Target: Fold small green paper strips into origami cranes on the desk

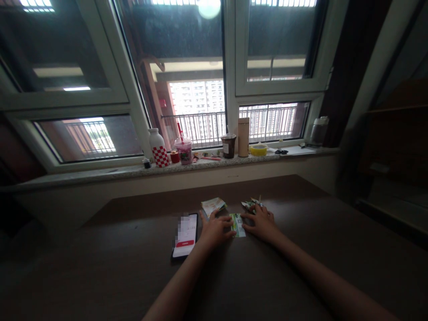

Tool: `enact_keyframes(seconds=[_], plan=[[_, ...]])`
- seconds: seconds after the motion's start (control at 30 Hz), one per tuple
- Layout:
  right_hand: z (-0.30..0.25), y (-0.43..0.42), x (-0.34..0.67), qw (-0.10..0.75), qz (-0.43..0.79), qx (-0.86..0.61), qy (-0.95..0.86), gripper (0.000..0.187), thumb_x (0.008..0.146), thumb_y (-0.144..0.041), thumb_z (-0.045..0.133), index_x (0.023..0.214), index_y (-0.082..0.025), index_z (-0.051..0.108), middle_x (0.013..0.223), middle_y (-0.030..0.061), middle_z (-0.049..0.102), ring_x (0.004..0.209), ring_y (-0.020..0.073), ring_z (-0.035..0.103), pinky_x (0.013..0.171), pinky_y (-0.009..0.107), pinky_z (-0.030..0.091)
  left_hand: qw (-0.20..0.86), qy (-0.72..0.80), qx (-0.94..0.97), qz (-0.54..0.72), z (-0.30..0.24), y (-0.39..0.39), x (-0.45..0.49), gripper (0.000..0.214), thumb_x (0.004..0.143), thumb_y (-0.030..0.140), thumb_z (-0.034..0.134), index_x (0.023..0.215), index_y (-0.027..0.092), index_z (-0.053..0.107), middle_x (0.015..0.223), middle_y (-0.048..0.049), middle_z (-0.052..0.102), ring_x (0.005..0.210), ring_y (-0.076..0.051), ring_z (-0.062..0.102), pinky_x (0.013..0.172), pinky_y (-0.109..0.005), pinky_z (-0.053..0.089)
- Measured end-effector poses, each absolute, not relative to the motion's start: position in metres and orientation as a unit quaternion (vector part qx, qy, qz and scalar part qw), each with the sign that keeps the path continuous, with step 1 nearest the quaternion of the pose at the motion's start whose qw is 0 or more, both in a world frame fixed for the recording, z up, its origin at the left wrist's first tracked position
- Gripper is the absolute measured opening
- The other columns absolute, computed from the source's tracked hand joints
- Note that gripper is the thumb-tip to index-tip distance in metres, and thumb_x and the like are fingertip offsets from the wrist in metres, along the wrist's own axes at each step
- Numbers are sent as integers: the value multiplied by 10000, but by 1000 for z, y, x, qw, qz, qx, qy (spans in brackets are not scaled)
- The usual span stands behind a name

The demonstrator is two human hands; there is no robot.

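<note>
A small green-and-white printed paper slip (238,226) lies on the brown table between my hands. My left hand (216,229) rests over its left edge, fingers spread and fingertips touching it. On the opposite side, my right hand (262,224) has its fingers apart, with the tips at the slip's right edge. Just beyond my left fingers is a small stack of similar paper slips (212,205). Pointed, folded-looking paper pieces (247,205) lie in a little pile beyond my right hand, which partly hides them. A phone (185,243) with a lit screen lies left of my left hand.
The brown table (133,276) ends before a stone windowsill (207,164). Along the sill stand a checkered white bottle (159,149), a pink cup (183,151), a dark drink cup (228,146), a tan cylinder (244,138), yellow tape (258,150) and scissors (281,152).
</note>
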State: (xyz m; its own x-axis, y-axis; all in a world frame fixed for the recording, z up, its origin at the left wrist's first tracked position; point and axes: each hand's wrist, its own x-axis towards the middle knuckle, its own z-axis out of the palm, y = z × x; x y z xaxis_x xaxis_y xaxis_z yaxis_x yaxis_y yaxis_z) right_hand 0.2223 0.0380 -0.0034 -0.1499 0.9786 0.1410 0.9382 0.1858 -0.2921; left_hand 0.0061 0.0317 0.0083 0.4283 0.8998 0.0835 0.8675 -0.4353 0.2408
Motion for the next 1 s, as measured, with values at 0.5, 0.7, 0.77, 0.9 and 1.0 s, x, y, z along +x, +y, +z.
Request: enact_keyframes(seconds=[0.5, 0.7, 0.77, 0.9, 1.0], plan=[[-2, 24, 234, 166, 110, -581, -789, 522, 717, -496, 729, 1222, -405, 630, 1359, 78, 480, 1310, 327, 374, 1032, 496, 330, 92, 511, 847, 112, 14, 22, 5, 452, 835, 592, 567, 1263, 447, 592, 1431, 37, 539, 1429, -415, 235, 975, -819, -191], [-4, 18, 230, 202, 101, -515, -827, 364, 802, -373, 668, 1165, -346, 668, 1321, 56, 551, 1261, 282, 444, 1030, 463, 356, 93, 506, 851, 109, 13, 20, 5, 551, 813, 629, 562, 1320, 412, 556, 1445, 17, 527, 1436, -397, 229, 1059, -749, -172], [-4, 16, 227, 216, 103, -478, -845, 267, 845, -297, 612, 1098, -313, 698, 1235, 44, 617, 1208, 246, 498, 1035, 435, 357, 91, 505, 851, 111, 13, 19, 5, 551, 815, 626, 564, 1322, 411, 552, 1443, 17, 530, 1436, -388, 236, 1066, -742, -169], [-5, 13, 223, 247, 98, -448, -854, 191, 854, -260, 609, 1001, -280, 730, 1140, 31, 676, 1150, 226, 543, 1043, 426, 344, 82, 505, 850, 127, 12, 18, 4, 534, 820, 618, 575, 1313, 414, 555, 1415, 18, 559, 1432, -373, 252, 1045, -747, -197], [-6, 14, 222, 260, 93, -439, -855, 182, 837, -322, 662, 1000, -289, 735, 1125, 22, 689, 1137, 232, 544, 1037, 427, 346, 85, 506, 846, 145, 11, 17, 3, 488, 819, 594, 604, 1273, 417, 589, 1385, 19, 586, 1428, -361, 263, 1029, -740, -230]])
